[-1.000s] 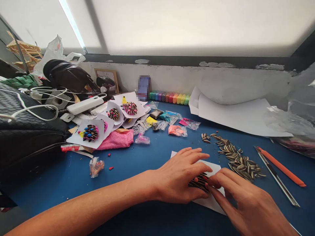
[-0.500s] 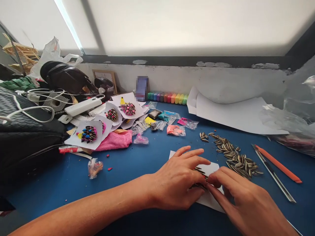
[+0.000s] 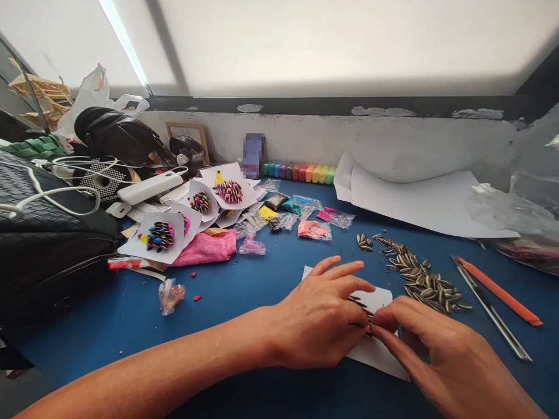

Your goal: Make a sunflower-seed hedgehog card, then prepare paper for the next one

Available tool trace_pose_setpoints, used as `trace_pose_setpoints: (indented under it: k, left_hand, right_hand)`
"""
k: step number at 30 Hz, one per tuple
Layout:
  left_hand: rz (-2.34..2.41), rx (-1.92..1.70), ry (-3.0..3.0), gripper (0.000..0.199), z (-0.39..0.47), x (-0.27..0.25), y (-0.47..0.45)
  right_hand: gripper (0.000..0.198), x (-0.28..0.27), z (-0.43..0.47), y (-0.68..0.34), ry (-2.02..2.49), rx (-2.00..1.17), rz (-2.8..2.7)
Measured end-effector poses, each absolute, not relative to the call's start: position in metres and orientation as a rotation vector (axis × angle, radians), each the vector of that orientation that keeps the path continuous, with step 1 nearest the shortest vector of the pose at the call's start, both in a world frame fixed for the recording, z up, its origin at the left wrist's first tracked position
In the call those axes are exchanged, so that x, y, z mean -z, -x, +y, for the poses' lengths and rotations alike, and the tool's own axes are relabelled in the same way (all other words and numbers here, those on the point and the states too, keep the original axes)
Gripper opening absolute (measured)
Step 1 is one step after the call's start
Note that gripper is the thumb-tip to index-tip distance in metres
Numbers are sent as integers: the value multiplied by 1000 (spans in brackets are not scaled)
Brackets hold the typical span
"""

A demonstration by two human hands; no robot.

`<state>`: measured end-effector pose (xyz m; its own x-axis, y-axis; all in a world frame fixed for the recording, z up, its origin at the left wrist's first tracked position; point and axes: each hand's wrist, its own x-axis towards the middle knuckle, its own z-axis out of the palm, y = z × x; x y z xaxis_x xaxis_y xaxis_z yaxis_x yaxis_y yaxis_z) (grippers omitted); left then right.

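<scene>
My left hand [image 3: 321,314] lies over a small sheet of white paper [image 3: 379,352], its outer fingers stretched out. Its thumb and forefinger close about a figure [image 3: 358,301] stuck with sunflower seeds, mostly hidden beneath the hand. From the right, my right hand [image 3: 441,346] pinches thumb and forefinger together at the figure's right edge. A sunflower seed seems to be between those fingertips, though they largely cover it. Loose striped sunflower seeds [image 3: 421,276] lie in a pile just beyond my right hand.
Finished seed figures on paper [image 3: 229,191] lie at the left, by a pink cloth [image 3: 205,247]. Small bags of coloured clay [image 3: 314,230] sit mid-table. At right are a craft knife [image 3: 491,308] and an orange stick [image 3: 502,291]. A large paper sheet [image 3: 419,198] stands behind.
My right hand has shifted slightly right, with its pinch still at the figure. The left thumb has drawn in beneath the forefinger. The whole view has moved a little.
</scene>
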<state>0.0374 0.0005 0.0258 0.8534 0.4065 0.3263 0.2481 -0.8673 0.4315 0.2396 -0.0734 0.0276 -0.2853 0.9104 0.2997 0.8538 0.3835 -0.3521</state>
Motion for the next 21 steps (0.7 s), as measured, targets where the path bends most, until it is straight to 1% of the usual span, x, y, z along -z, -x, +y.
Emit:
trace_pose_setpoints:
  k: [4, 9, 12, 16, 21]
  left_hand:
    - [495, -604, -2677, 29, 3, -23, -39]
    - [495, -608, -2687, 25, 4, -22, -41]
    - [497, -621, -2687, 23, 3, -22, -41]
    - [483, -640, -2697, 21, 2, -22, -41]
    - [483, -655, -2691, 22, 2, -21, -41]
  right_hand:
    - [19, -32, -73, -241, 1499, -102, -2194]
    - [21, -37, -71, -244, 1480, -21, -2159]
    - [19, -38, -72, -247, 1517, -114, -2190]
    - [15, -40, -75, -248, 1505, -349, -2238]
    - [20, -43, -75, -244, 1520, -454, -2202]
